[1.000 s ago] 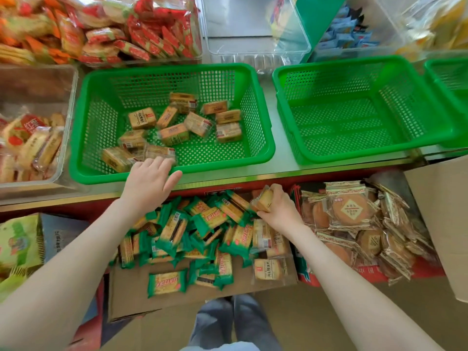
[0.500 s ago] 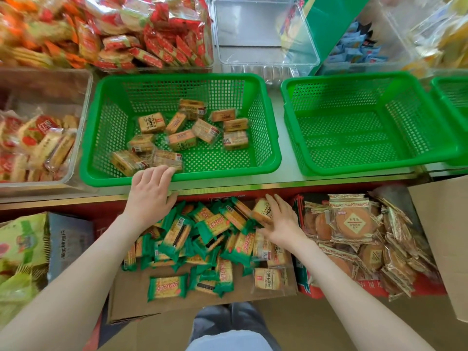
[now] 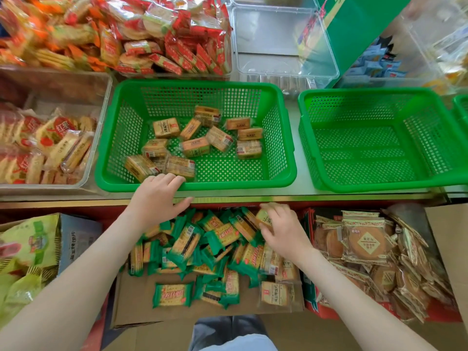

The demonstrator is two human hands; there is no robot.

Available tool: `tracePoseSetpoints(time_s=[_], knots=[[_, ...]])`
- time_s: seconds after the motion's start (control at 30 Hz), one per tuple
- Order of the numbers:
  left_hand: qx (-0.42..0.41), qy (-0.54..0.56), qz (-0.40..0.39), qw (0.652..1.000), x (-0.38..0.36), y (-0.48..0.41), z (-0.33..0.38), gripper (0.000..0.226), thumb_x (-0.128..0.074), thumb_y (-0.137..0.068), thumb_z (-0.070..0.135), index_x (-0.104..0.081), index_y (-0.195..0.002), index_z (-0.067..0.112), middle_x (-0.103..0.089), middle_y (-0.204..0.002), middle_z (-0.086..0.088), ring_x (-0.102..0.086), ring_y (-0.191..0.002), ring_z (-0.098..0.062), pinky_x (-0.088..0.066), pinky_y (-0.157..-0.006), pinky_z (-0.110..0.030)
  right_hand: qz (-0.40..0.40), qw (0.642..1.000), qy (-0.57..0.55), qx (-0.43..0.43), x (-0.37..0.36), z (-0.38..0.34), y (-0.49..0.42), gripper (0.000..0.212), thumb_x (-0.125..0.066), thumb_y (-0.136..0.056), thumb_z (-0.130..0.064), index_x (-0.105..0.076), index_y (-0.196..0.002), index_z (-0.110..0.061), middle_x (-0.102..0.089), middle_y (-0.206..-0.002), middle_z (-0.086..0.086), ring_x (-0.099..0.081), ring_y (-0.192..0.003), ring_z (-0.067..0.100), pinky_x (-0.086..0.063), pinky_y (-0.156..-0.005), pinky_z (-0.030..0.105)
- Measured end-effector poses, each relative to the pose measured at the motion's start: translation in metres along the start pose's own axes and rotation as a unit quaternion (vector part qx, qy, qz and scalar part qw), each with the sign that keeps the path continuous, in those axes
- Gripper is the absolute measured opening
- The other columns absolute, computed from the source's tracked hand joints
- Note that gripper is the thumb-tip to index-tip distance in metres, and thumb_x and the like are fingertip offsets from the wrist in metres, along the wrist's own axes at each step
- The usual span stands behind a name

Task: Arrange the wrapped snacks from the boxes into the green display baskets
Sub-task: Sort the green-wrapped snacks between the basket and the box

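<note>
The left green basket [image 3: 228, 184] on the shelf holds several tan cracker packets [image 3: 196, 146] in clear wrap. My left hand [image 3: 157, 196] rests on its front rim, fingers spread, holding nothing. Below the shelf, an open cardboard box [image 3: 136, 300] holds a pile of green-wrapped crackers [image 3: 187, 245] and some clear-wrapped ones. My right hand [image 3: 282, 228] is over the pile's far right corner, fingers curled around a clear-wrapped cracker packet [image 3: 263, 216]. The right green basket [image 3: 379, 186] has nothing in it.
A red box of round biscuits [image 3: 367, 244] sits right of the cardboard box. A clear bin [image 3: 50, 148] of snacks stands left of the baskets. Red-wrapped snacks [image 3: 164, 34] and an empty clear tub [image 3: 278, 46] are behind. A third green basket [image 3: 462, 105] shows at far right.
My right hand let go of one packet, opened over the pile, and has now curled around a clear-wrapped packet. My left hand stayed at the basket's front rim.
</note>
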State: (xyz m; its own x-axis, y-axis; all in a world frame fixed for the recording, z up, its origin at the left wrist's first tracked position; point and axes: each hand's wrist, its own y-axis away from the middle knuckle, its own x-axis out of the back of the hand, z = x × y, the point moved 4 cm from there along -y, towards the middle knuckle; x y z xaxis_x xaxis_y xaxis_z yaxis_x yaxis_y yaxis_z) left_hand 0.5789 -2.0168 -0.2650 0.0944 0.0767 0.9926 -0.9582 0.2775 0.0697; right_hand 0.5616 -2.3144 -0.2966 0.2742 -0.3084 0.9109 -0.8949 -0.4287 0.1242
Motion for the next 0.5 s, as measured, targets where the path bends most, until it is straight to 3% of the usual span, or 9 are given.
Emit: tracePoseSetpoints(time_s=[0.07,0.17,0.23,0.33,0.43,0.5], knots=[[-0.009,0.005,0.007,1.0,0.011,-0.008,-0.009,0.063,-0.037,-0.089,0.056,-0.068,-0.099,0.002,-0.066,-0.084,-0.009,-0.063,-0.071,-0.028,-0.052,-0.056,-0.032,0.099,0.985,-0.021,0.14,0.026,-0.031,-0.004,0.036,-0.05,-0.092,-0.02,-0.057,-0.123,-0.004,-0.062,-0.112,0.007,-0.053,-0.107,0.021,-0.048,-0.096,0.038],[-0.006,-0.022,0.024,0.999,0.015,-0.021,-0.018,0.062,-0.034,-0.092,0.052,-0.068,-0.097,0.0,-0.066,-0.094,-0.015,-0.064,-0.083,-0.032,-0.053,-0.071,-0.04,0.175,0.954,-0.03,0.243,0.058,-0.062,-0.03,0.032,-0.049,-0.093,-0.011,-0.054,-0.123,-0.003,-0.062,-0.11,0.009,-0.052,-0.105,0.021,-0.043,-0.099,0.029],[0.02,-0.025,0.013,0.999,0.01,-0.029,-0.021,0.063,-0.031,-0.092,0.053,-0.066,-0.105,0.002,-0.065,-0.107,-0.016,-0.062,-0.097,-0.033,-0.05,-0.083,-0.043,0.151,0.967,-0.037,0.203,0.07,-0.067,-0.065,0.042,-0.051,-0.092,-0.01,-0.044,-0.133,-0.005,-0.057,-0.121,0.011,-0.046,-0.114,0.022,-0.039,-0.104,0.032],[0.048,-0.002,0.02,0.999,0.006,-0.032,-0.023,0.063,-0.031,-0.092,0.055,-0.063,-0.115,0.006,-0.063,-0.117,-0.013,-0.059,-0.107,-0.031,-0.047,-0.092,-0.044,0.048,0.998,0.005,0.049,0.069,-0.044,-0.136,0.072,-0.06,-0.09,-0.017,-0.02,-0.149,-0.008,-0.036,-0.144,0.012,-0.031,-0.133,0.026,-0.026,-0.115,0.039],[0.065,0.018,0.043,0.997,0.009,-0.032,-0.025,0.06,-0.034,-0.091,0.053,-0.062,-0.117,0.007,-0.064,-0.115,-0.01,-0.061,-0.106,-0.028,-0.048,-0.091,-0.041,-0.05,0.987,0.142,-0.047,0.053,-0.008,-0.196,0.101,-0.069,-0.083,-0.035,0.0,-0.153,-0.013,-0.014,-0.157,0.014,-0.013,-0.145,0.03,-0.011,-0.119,0.043],[0.061,0.013,0.045,0.997,0.008,-0.033,-0.025,0.057,-0.036,-0.091,0.049,-0.065,-0.111,0.005,-0.065,-0.106,-0.011,-0.063,-0.095,-0.028,-0.052,-0.081,-0.038,-0.123,0.971,0.193,-0.067,0.037,0.008,-0.219,0.115,-0.076,-0.076,-0.04,0.005,-0.153,-0.014,-0.005,-0.16,0.016,-0.005,-0.147,0.031,-0.003,-0.119,0.046]])
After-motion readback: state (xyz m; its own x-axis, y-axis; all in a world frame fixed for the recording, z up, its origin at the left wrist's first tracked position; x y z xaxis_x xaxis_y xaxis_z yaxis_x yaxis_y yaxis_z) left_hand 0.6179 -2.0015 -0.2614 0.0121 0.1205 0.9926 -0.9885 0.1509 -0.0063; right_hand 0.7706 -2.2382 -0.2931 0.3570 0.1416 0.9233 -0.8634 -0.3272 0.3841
